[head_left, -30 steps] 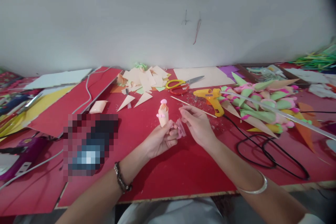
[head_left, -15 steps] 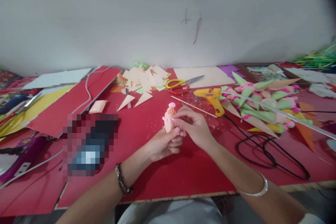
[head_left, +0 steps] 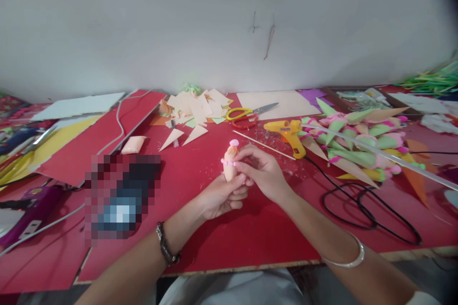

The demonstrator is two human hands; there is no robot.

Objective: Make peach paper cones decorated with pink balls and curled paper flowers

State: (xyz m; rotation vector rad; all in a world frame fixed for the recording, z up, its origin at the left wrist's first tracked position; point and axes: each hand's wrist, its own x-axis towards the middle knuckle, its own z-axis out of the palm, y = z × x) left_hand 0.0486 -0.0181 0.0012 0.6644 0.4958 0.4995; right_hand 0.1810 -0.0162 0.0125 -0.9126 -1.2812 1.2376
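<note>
My left hand (head_left: 222, 195) is closed round the lower end of a small peach paper cone (head_left: 229, 162) with a pink tip, held upright over the red table (head_left: 250, 233). My right hand (head_left: 261, 171) pinches the cone's side with thumb and fingers, pressing a thin pink strip against it. Both hands meet at the cone in the middle of the view.
A yellow glue gun (head_left: 289, 136) lies right of the hands, its black cord (head_left: 368, 209) looping toward the front edge. Yellow-handled scissors (head_left: 246, 113), a thin wooden stick (head_left: 263, 144), cut paper triangles (head_left: 193, 109) and a pile of green-pink cones (head_left: 358, 140) lie behind.
A second ago my right hand was apart from the cone, holding a pink strip. It has moved left onto the cone, and both hands sit slightly lower and to the right.
</note>
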